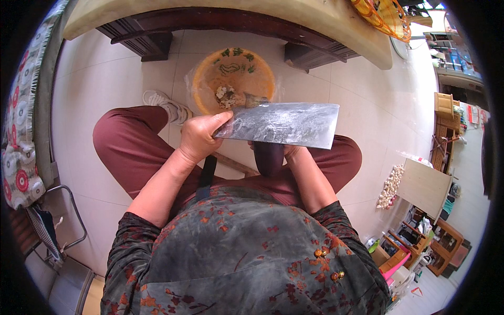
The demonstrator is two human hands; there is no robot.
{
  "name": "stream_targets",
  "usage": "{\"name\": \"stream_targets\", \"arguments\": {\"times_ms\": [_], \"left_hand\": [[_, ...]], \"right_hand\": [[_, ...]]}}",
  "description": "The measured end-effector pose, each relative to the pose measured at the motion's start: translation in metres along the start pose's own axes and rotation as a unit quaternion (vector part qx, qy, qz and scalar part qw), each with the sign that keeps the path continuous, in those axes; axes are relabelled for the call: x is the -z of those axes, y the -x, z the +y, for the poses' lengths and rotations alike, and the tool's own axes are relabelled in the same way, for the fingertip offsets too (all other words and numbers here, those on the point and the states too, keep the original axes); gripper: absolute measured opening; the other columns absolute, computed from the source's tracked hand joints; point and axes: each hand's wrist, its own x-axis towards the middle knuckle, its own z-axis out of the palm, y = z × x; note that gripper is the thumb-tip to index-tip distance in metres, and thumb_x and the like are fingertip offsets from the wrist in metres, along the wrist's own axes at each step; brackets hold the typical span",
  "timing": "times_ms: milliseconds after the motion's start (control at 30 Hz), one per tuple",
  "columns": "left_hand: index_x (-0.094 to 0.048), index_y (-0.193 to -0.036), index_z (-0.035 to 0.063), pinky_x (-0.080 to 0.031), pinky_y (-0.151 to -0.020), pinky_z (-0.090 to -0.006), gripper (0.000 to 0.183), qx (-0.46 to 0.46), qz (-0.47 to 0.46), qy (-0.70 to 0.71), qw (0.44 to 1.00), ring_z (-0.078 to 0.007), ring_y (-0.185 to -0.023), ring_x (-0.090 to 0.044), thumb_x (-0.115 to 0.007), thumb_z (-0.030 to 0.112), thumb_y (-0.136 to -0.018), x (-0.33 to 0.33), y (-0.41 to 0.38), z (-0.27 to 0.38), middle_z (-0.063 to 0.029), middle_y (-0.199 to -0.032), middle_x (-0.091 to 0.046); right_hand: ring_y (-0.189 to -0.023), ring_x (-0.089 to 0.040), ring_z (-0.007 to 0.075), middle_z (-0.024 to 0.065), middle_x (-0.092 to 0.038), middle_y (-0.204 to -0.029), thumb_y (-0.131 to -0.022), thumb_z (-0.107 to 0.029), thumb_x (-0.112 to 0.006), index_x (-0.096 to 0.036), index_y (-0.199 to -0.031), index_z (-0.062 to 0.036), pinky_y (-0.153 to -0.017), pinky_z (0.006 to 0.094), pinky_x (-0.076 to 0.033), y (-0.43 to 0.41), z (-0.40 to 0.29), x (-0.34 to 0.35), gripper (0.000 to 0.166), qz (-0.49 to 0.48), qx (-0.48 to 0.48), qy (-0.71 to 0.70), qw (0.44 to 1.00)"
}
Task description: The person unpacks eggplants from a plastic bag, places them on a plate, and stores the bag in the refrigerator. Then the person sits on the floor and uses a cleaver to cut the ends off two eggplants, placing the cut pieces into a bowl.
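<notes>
My left hand (202, 136) grips the near end of a wide cleaver (281, 124), whose broad steel blade reaches across to the right. Under the blade, my right hand (292, 151) is mostly hidden and holds a dark purple eggplant (269, 157) between my knees. The eggplant's upper part is covered by the blade; whether the two touch cannot be told. Beyond them on the floor stands an orange basin (199, 71) lined with thin clear plastic. Green scraps (230, 69) and whitish peelings (225, 94) lie in it, with a brownish piece (255, 100) near the blade.
A stone-topped table (244, 8) on dark wooden legs spans the far side, with a woven basket (388, 19) at its right end. Garlic bulbs (391, 187) lie beside a small pale table (423, 185) at right. A metal-framed chair (75, 216) stands at left.
</notes>
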Motion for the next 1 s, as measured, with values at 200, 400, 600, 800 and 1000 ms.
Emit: {"name": "stream_targets", "arguments": {"times_ms": [200, 400, 600, 800, 1000], "left_hand": [[-0.063, -0.097, 0.0132, -0.05, -0.056, -0.0357, 0.027, 0.036, -0.007, -0.003, 0.999, -0.028, -0.065, -0.063, -0.066, 0.008, -0.07, -0.002, 0.004, -0.001, -0.011, -0.072, -0.063], [-0.063, -0.097, 0.0114, -0.05, -0.058, -0.0358, 0.025, 0.109, -0.012, 0.029, 0.994, -0.0305, -0.068, -0.063, -0.064, 0.008, -0.072, -0.005, 0.002, 0.002, -0.0128, -0.076, -0.064], [-0.064, -0.097, 0.0061, -0.048, -0.06, -0.0276, 0.021, 0.272, -0.046, 0.135, 0.952, -0.0156, -0.067, -0.063, -0.059, 0.009, -0.076, -0.016, 0.001, -0.005, -0.0123, -0.074, -0.064], [-0.063, -0.098, 0.0008, -0.046, -0.065, -0.0245, 0.024, 0.383, -0.027, 0.232, 0.894, -0.0084, -0.069, -0.056, -0.059, 0.011, -0.077, -0.025, -0.004, -0.015, -0.0045, -0.075, -0.064], [-0.062, -0.096, -0.0013, -0.046, -0.069, -0.0269, 0.026, 0.461, 0.001, 0.196, 0.866, -0.0129, -0.071, -0.058, -0.061, 0.013, -0.074, -0.023, -0.012, -0.032, -0.0057, -0.078, -0.065]], "right_hand": [[-0.079, -0.065, 0.0279, 0.017, -0.063, -0.093, -0.084, -0.037, -0.057, -0.055, -0.108, -0.0019, -0.064, 0.0402, -0.056, -0.001, -0.005, -0.041, 0.043, -0.049, -0.091, 0.127, 0.987], [-0.079, -0.065, 0.028, 0.0161, -0.062, -0.096, -0.078, -0.029, -0.065, -0.048, -0.117, 0.0016, -0.07, 0.0386, -0.056, -0.003, -0.007, -0.06, 0.052, 0.002, -0.011, 0.286, 0.958], [-0.078, -0.063, 0.0211, 0.0108, -0.06, -0.096, -0.08, -0.023, -0.064, -0.041, -0.126, -0.0019, -0.07, 0.0335, -0.054, -0.015, 0.006, -0.055, 0.056, 0.072, 0.051, 0.314, 0.945], [-0.096, -0.054, 0.0144, 0.0065, -0.057, -0.11, -0.076, -0.021, -0.068, -0.043, -0.129, -0.0009, -0.085, 0.0276, -0.043, -0.015, 0.006, -0.057, 0.062, 0.105, 0.09, 0.393, 0.909], [-0.11, -0.05, 0.0192, 0.0102, -0.054, -0.119, -0.069, -0.03, -0.073, -0.042, -0.131, -0.0046, -0.095, 0.0309, -0.038, -0.01, 0.005, -0.064, 0.074, 0.068, 0.115, 0.543, 0.829]]}}
